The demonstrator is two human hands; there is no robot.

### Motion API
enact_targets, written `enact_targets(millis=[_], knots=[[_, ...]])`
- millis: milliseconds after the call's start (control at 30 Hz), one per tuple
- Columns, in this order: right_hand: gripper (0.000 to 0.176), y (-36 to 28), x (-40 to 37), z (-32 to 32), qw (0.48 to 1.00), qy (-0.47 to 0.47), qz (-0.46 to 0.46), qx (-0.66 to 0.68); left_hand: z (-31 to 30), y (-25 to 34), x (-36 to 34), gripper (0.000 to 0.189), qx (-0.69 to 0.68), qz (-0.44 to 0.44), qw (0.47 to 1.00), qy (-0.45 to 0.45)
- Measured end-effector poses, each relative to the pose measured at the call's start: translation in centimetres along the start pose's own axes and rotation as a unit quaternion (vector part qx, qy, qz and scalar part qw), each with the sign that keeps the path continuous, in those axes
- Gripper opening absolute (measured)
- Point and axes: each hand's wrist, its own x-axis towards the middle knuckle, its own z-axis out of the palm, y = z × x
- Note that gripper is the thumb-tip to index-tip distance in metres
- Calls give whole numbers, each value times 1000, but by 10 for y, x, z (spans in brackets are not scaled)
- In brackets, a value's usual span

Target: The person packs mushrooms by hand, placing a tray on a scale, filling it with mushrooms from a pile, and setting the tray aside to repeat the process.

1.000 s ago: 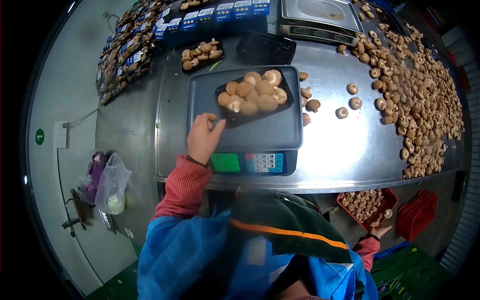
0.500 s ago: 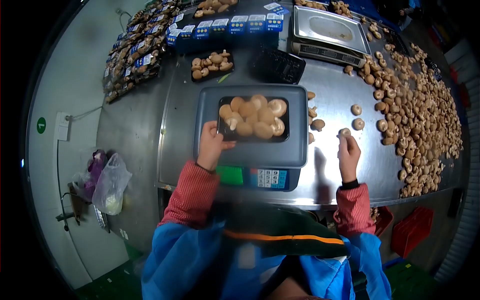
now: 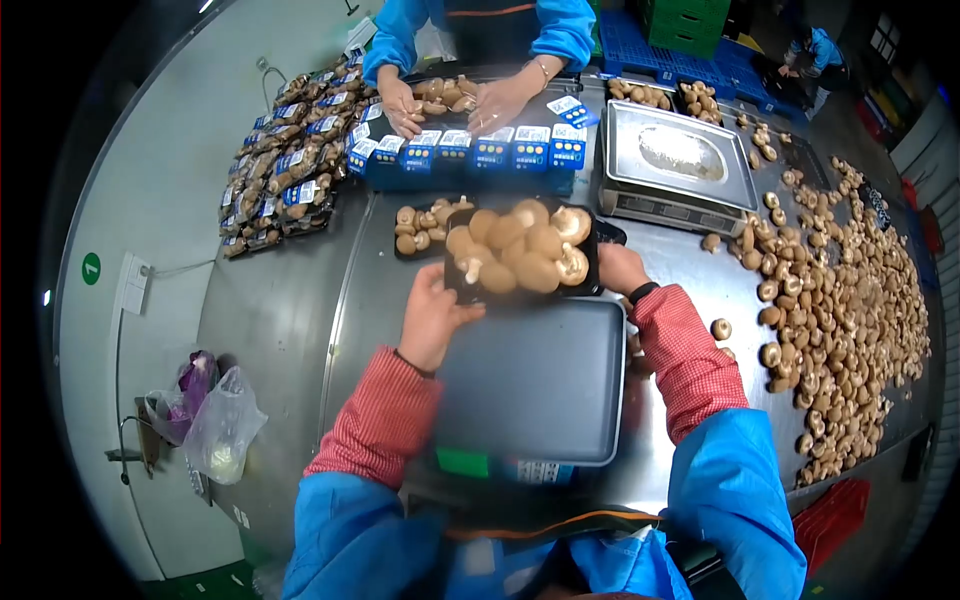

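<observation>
The left hand (image 3: 437, 312) and right hand (image 3: 618, 268) clasp opposite ends of a black mushroom tray (image 3: 520, 250), seemingly held above the far edge of the weighing scale (image 3: 530, 385).

both arms are extended forward and raised in front of the body. left hand (image 3: 432, 318): palm turned inward to the right, thumb (image 3: 470, 316) pointing right, fingers curled upward in a closed grip. left wrist (image 3: 410, 362): straight, in line with the forearm. left forearm (image 3: 372, 420): runs up and slightly to the right from the elbow, in a red sleeve. right hand (image 3: 620, 268): further forward than the left hand, back of the hand facing up, curled in a grip, fingertips hidden. right forearm (image 3: 682, 358): angled up and to the left, in a red sleeve. the hands are apart and level with each other.
</observation>
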Motion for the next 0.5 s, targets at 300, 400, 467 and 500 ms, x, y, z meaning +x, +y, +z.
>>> enact_targets(millis=[300, 400, 467, 500], knots=[[20, 11, -1, 18, 984, 47, -172, -16, 34, 8, 151, 39, 55, 44, 995, 72], [17, 11, -1, 25, 983, 60, -173, -7, 32, 7, 200, 46, -35, 30, 990, 135], [18, 11, -1, 27, 982, 75, -174, 23, 27, 9, 222, 45, -49, 28, 993, 107], [18, 11, -1, 27, 982, 78, -171, 20, 18, 3, 241, 43, -74, 46, 991, 98]])
